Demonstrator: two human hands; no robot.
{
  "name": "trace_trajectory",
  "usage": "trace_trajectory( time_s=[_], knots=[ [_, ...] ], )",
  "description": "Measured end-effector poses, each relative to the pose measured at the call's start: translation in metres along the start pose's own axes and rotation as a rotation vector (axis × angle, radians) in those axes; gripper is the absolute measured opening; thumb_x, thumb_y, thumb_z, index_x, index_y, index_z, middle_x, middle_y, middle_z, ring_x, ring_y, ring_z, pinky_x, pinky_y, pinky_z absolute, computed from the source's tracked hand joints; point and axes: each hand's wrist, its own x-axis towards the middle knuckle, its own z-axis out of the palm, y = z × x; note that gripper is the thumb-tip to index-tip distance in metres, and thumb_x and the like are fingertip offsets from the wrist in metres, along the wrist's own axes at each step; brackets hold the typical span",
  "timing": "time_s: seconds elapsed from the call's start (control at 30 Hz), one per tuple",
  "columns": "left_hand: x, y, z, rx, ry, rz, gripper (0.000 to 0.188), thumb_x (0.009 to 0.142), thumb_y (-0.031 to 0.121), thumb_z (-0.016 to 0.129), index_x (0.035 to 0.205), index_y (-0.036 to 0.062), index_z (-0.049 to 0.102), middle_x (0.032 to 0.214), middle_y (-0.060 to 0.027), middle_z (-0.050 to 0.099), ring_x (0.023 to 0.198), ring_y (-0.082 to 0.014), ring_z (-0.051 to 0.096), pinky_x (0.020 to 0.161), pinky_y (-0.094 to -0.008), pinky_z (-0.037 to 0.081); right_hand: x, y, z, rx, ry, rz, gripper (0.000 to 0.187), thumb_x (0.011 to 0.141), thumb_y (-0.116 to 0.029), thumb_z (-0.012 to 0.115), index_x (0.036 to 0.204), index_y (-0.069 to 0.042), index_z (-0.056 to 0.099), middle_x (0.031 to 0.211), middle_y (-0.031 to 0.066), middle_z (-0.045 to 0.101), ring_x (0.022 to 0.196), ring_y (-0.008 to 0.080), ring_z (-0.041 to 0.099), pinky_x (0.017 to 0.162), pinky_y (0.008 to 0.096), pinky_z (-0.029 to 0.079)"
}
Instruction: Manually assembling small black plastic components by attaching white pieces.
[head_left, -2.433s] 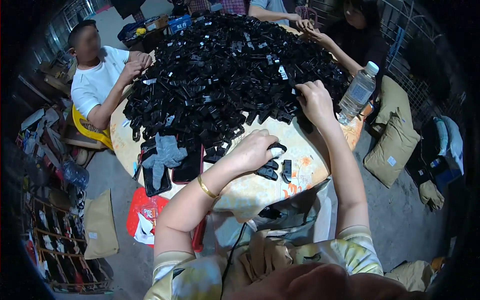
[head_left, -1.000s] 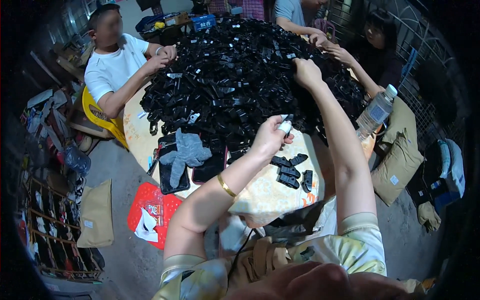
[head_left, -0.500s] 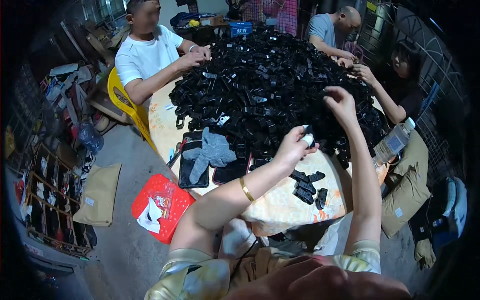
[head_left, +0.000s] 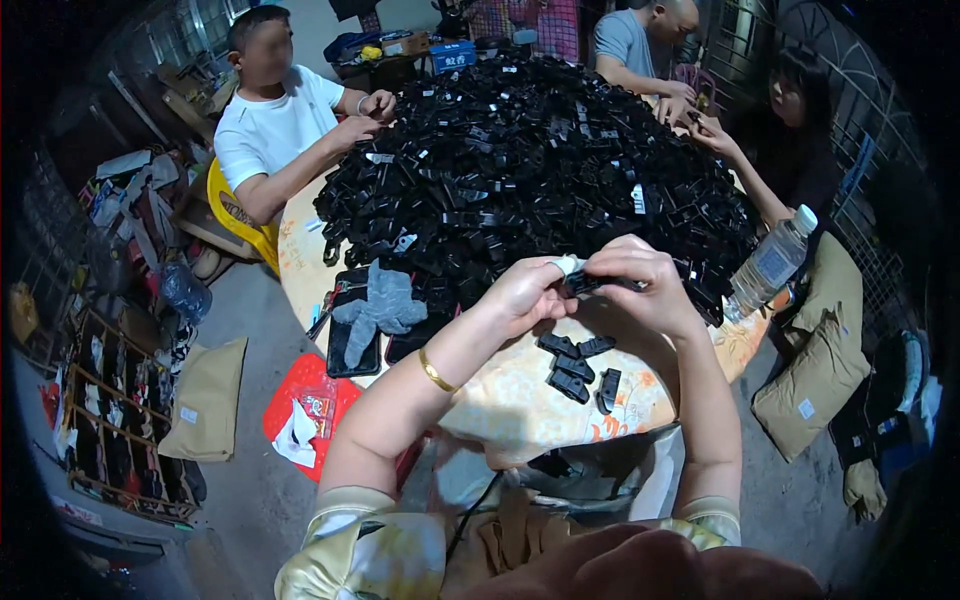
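My left hand and my right hand meet above the table's near edge, both pinching one small black plastic clip between the fingertips. A white wrap covers my left fingertip. A gold bangle circles my left wrist. Just beneath the hands, several finished black clips lie on the patterned tablecloth. A huge heap of black clips covers the rest of the round table.
A grey glove lies on dark trays at left. A water bottle stands at right. Three other people sit around the table, hands at the heap. A red stool, tan sacks and a crate rack sit on the floor.
My right hand has come back from the heap with a clip and joined my left hand near the table's front. The view has tilted back down.
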Motion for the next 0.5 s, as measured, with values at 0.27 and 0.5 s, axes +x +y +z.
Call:
trace_trajectory(
  time_s=[0.27,0.5],
  knots=[
    [-0.015,0.009,0.018,0.219,-0.066,-0.008,0.03,0.092,0.021,0.05,0.112,-0.0021,0.053,0.09,-0.0125,0.063,0.069,-0.0144,0.065,0.058,-0.0215,0.053,-0.005,-0.011,0.006,-0.057,0.011,0.119,0.046,0.066,0.004,0.069,0.11,-0.003,0.059,0.094,0.0126,0.066,0.089,0.0234,0.064,0.078,0.0312,0.052],
    [-0.022,0.011,0.028,0.376,-0.015,0.038,0.033,0.088,0.005,0.051,0.119,-0.0044,0.049,0.095,-0.0095,0.061,0.073,-0.0116,0.064,0.064,-0.0193,0.054,-0.008,-0.003,0.011,0.047,0.058,0.08,0.045,0.065,-0.002,0.07,0.108,-0.003,0.061,0.097,0.0134,0.064,0.087,0.0276,0.062,0.076,0.0337,0.051]
  ],
)
